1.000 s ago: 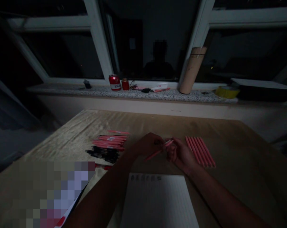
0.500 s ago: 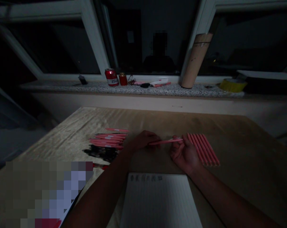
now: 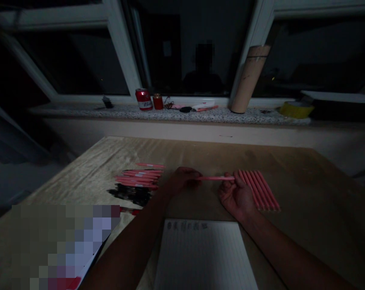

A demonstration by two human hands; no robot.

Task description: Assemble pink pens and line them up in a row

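A pink pen [image 3: 216, 178] is held level between my two hands above the table. My left hand [image 3: 185, 177] pinches its left end, and my right hand [image 3: 237, 193], palm turned up, grips its right end. Just right of my right hand, several pink pens [image 3: 260, 189] lie side by side in a neat row. Left of my left hand is a loose pile of pink pens [image 3: 140, 177], with a pile of black pens [image 3: 130, 194] below it. One pink pen [image 3: 150, 165] lies apart behind the pile.
A lined notepad [image 3: 205, 253] with scribbles along its top lies in front of me. A red pen [image 3: 130, 210] is near my left forearm. On the windowsill [image 3: 122, 113] stand a red can [image 3: 143, 100], a small red jar [image 3: 158, 102], a cardboard tube [image 3: 250, 78] and yellow tape [image 3: 296, 109].
The pink pen has gone from slightly tilted to nearly level. Both hands keep hold of it, with only small shifts. The view has moved slightly.
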